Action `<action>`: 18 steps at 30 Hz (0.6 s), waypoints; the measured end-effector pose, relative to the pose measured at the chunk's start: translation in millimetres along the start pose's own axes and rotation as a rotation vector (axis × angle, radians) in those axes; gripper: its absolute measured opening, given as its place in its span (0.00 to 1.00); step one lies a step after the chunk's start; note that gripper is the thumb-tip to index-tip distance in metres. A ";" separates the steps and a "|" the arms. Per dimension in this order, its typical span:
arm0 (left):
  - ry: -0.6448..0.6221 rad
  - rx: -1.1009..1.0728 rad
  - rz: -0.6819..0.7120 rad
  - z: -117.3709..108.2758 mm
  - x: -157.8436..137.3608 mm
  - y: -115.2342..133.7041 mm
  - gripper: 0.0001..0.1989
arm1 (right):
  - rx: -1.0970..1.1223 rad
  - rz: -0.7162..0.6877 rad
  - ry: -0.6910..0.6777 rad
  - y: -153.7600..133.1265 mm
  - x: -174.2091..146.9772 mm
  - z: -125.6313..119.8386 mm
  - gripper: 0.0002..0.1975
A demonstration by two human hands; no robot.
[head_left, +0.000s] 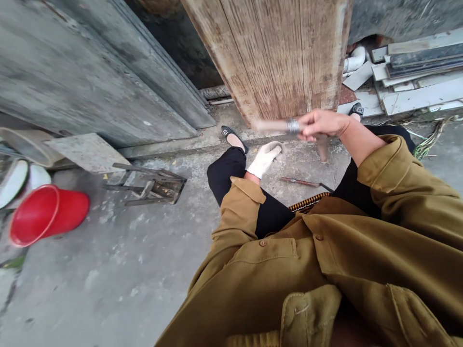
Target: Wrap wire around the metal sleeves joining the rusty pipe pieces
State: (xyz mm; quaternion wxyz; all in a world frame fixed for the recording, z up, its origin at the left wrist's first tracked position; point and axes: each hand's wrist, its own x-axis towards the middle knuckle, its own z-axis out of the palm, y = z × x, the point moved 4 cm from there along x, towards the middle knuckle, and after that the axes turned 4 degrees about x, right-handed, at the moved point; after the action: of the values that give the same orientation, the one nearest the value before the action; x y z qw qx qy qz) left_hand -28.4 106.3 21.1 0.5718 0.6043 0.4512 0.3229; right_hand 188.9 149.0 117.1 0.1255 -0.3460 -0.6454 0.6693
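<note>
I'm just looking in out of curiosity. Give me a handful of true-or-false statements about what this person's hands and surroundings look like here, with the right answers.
1. The left hand wears a white glove. True.
2. The right hand is gloved too. False: it is bare.
3. The right hand grips a blurred tool handle with a metal band. True.
4. The red bucket stands upright on the ground. False: it lies on its side.
5. A thin reddish tool lies on the concrete between the legs. True.
6. The person's coat is blue. False: it is olive-brown.
</note>
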 end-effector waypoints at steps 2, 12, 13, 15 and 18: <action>-0.093 -0.054 -0.004 10.6 0.3 -0.7 0.28 | 0.053 -0.115 0.391 -0.2 4.2 -24.1 0.19; -0.048 -0.095 0.015 -10.2 -7.1 11.1 0.24 | -0.881 0.476 -0.080 53.6 21.2 -12.6 0.13; 0.005 -0.087 0.020 -16.6 -5.9 10.1 0.22 | -0.799 0.502 -0.249 53.4 16.1 -1.6 0.12; 0.105 -0.071 0.034 -27.3 -2.7 7.2 0.20 | -0.608 0.512 -0.468 44.0 4.1 15.5 0.12; 0.217 0.006 0.024 -33.8 1.6 2.3 0.18 | -0.347 0.317 -0.382 14.5 -5.3 19.9 0.16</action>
State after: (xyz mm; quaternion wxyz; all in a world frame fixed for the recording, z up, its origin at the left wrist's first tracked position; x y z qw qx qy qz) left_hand -58.0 121.5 27.8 0.5136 0.5730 0.5041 0.3920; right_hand 184.4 128.3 103.4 -0.1653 -0.3267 -0.7000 0.6131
